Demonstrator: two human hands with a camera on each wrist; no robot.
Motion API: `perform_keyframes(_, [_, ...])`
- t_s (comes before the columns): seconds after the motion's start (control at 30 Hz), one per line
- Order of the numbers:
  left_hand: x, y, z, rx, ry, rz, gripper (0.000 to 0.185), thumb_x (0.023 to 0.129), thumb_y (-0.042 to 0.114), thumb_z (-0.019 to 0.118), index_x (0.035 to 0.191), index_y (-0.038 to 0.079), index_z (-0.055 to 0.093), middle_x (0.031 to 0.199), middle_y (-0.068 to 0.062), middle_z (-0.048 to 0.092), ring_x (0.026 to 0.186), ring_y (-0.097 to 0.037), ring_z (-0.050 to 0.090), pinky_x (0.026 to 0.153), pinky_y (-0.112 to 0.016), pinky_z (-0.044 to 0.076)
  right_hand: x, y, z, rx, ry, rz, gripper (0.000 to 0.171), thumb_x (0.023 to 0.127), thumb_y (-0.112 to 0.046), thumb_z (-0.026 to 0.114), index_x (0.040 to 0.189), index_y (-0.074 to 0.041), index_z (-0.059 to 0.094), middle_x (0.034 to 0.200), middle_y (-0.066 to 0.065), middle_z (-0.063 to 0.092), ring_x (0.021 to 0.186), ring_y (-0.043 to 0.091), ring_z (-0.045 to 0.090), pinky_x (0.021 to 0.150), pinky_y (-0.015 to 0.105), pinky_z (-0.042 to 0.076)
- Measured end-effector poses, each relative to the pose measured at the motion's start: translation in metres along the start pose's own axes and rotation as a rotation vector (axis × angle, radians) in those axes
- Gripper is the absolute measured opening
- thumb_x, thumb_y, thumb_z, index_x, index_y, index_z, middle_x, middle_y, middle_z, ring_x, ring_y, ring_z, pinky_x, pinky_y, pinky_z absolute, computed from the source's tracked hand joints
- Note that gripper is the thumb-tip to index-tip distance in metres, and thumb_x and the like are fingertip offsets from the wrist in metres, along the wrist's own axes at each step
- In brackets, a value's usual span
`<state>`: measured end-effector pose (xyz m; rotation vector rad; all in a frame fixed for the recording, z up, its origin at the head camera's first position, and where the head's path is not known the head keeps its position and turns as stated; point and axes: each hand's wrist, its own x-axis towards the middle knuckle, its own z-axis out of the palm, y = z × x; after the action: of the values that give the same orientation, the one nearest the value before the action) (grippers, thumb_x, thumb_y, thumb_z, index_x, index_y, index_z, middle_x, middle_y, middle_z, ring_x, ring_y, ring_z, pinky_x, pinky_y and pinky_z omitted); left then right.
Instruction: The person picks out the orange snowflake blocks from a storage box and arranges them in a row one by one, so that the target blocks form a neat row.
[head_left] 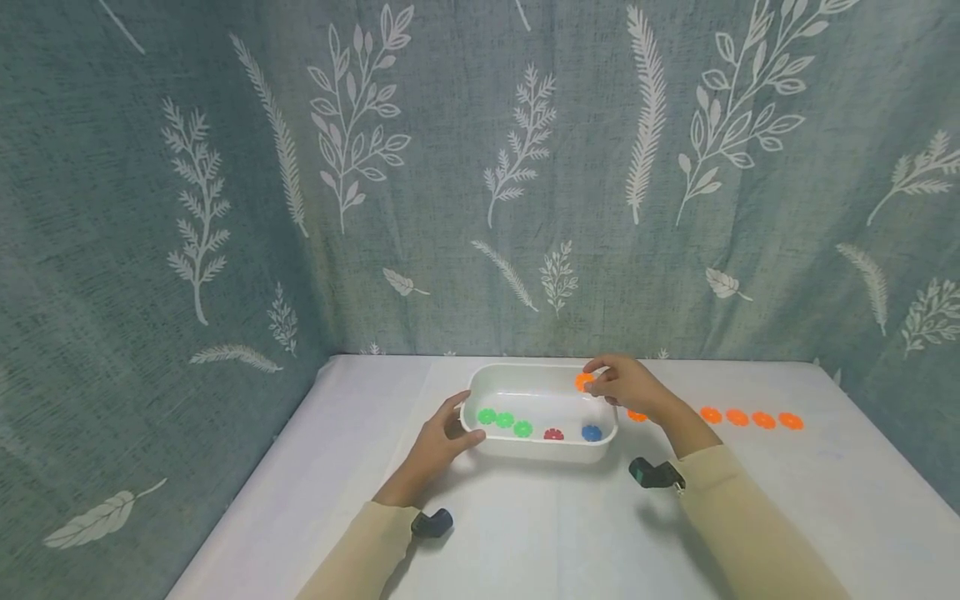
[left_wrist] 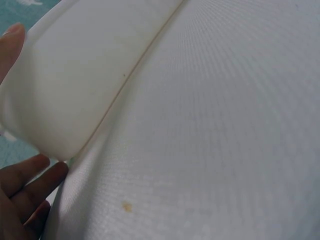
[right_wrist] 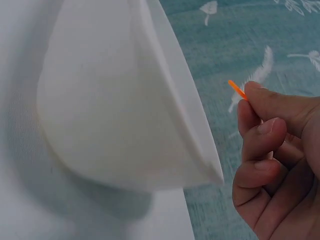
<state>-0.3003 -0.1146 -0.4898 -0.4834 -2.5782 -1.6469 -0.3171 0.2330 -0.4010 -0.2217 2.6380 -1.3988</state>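
Note:
A white plastic tub (head_left: 543,450) stands on the table. Inside it lie three green flower-shaped discs (head_left: 505,420), a red one (head_left: 553,434) and a blue one (head_left: 592,432). My left hand (head_left: 438,437) grips the tub's left end, the thumb at the near rim; in the left wrist view its fingers (left_wrist: 40,187) lie against the tub wall. Above the tub's far right corner, my right hand (head_left: 630,387) pinches an orange flower-shaped disc (head_left: 583,382) between thumb and finger. Edge-on, that disc shows as a thin orange strip in the right wrist view.
Several orange discs (head_left: 750,418) lie in a row on the white-covered table (head_left: 525,533) to the right of the tub. One more orange disc (head_left: 637,416) is partly hidden by my right hand. Leaf-patterned curtains (head_left: 465,208) close off the back and left.

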Motion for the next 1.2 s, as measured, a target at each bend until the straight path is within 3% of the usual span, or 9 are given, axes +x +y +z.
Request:
perform_keyframes(0.23, [0.001, -0.001, 0.000, 0.022, 0.012, -0.005, 0.076, 0.083, 0.032, 0.077, 0.148, 0.024, 0.039, 0.138, -0.018, 0.053, 0.125, -0.035, 0.052, 0.106, -0.061, 0.031, -0.006, 0.014, -0.013, -0.024, 0.028, 0.031, 0.040, 0.090, -0.018, 0.071, 0.126, -0.006, 0.058, 0.096, 0.011, 0.065, 0.077, 0.025, 0.057, 0.074, 0.039, 0.054])
perform_keyframes(0.53, [0.002, -0.002, 0.002, 0.031, 0.009, -0.011, 0.076, 0.083, 0.036, 0.077, 0.148, 0.027, 0.039, 0.137, -0.015, 0.055, 0.123, -0.032, 0.054, 0.106, -0.061, 0.031, -0.019, 0.035, -0.035, -0.002, 0.028, 0.063, 0.044, 0.090, -0.018, 0.071, 0.129, -0.005, 0.054, 0.092, 0.015, 0.064, 0.066, 0.022, 0.051, 0.062, 0.036, 0.046])
perform_keyframes(0.9, [0.000, -0.003, 0.001, 0.048, 0.003, -0.023, 0.077, 0.082, 0.039, 0.077, 0.148, 0.029, 0.038, 0.137, -0.013, 0.055, 0.124, -0.031, 0.054, 0.106, -0.061, 0.032, -0.036, 0.063, -0.057, 0.009, 0.040, 0.040, 0.048, 0.089, -0.021, 0.071, 0.129, -0.001, 0.052, 0.086, 0.017, 0.064, 0.058, 0.019, 0.047, 0.052, 0.031, 0.042])
perform_keyframes(1.2, [-0.002, 0.002, 0.001, 0.030, -0.004, -0.051, 0.077, 0.084, 0.039, 0.075, 0.149, 0.030, 0.035, 0.141, -0.012, 0.051, 0.129, -0.031, 0.049, 0.107, -0.061, 0.030, -0.050, 0.077, -0.072, -0.044, 0.078, 0.089, 0.050, 0.090, -0.023, 0.070, 0.131, 0.001, 0.052, 0.096, 0.015, 0.066, 0.070, 0.023, 0.054, 0.063, 0.037, 0.048])
